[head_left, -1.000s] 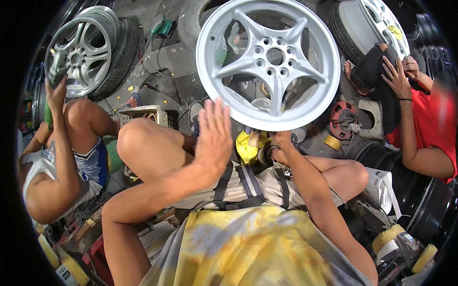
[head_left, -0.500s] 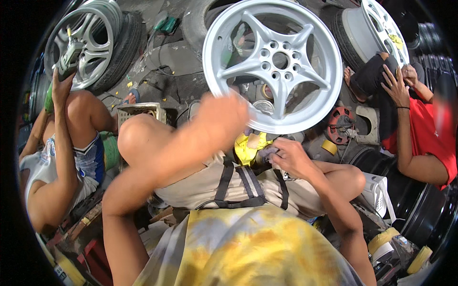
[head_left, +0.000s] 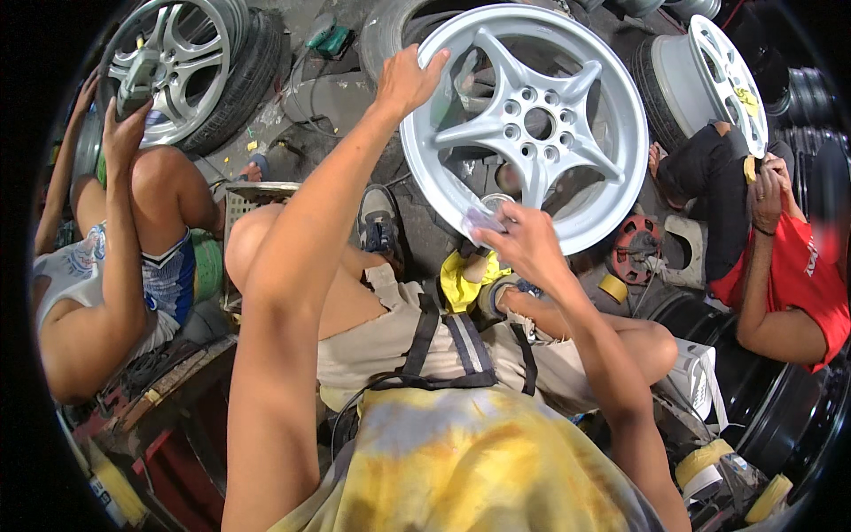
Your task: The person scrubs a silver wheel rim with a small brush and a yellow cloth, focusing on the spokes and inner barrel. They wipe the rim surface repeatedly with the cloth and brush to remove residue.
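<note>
A silver alloy wheel rim (head_left: 470, 135) with broad spokes stands tilted in front of me. My left hand (head_left: 409, 82) grips its upper left edge, the thumb lying on the rim's lip. At the rim's lower edge, my right hand (head_left: 532, 241) pinches a thin greyish-purple abrasive pad (head_left: 483, 222) and presses it to the lip. The pad looks slightly blurred. Just below the rim, between my legs, lies crumpled yellow paper or cloth (head_left: 459, 282).
On the left a person holds a grey-green power tool (head_left: 137, 80) by another wheel (head_left: 186, 102) on a tyre. A person in red on the right works at a silver wheel (head_left: 705, 80). A red cord reel (head_left: 636, 241) and yellow tape roll (head_left: 612, 286) lie to the right.
My left hand has gone up and forward to the rim's upper left edge. My right hand has risen from the yellow cloth to the lower lip with the pad.
</note>
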The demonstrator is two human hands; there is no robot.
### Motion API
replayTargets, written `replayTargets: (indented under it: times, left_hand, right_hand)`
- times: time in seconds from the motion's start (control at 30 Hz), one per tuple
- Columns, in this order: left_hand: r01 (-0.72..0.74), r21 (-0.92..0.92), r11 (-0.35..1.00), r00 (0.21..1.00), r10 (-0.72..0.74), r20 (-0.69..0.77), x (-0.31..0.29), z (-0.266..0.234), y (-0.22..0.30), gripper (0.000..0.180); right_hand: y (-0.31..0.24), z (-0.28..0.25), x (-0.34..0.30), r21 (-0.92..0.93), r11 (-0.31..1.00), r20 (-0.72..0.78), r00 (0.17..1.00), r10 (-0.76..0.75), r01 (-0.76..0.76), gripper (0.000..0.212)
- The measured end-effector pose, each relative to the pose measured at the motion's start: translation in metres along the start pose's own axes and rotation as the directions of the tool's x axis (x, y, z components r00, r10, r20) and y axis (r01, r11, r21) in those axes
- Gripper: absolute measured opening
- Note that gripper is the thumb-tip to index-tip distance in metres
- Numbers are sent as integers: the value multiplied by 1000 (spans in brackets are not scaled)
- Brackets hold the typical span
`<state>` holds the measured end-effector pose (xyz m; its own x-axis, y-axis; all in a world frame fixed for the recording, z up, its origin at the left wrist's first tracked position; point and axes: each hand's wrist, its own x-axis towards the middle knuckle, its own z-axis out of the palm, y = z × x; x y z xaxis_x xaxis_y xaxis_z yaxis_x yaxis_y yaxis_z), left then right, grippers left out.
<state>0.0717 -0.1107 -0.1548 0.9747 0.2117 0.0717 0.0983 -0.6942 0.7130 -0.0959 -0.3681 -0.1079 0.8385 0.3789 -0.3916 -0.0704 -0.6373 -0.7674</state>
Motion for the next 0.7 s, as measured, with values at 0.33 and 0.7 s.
replayTargets:
  times: [0.33, 0.7]
  left_hand:
    - [-46, -85, 995, 999, 48, 19, 3, 0, -7, 63]
    - [-76, -216, 973, 997, 75, -16, 1, 4, -10, 52]
  right_hand:
    - [-3, 17, 19, 248, 966, 58, 997, 54, -67, 33]
    - [7, 16, 15, 194, 980, 26, 999, 25, -30, 30]
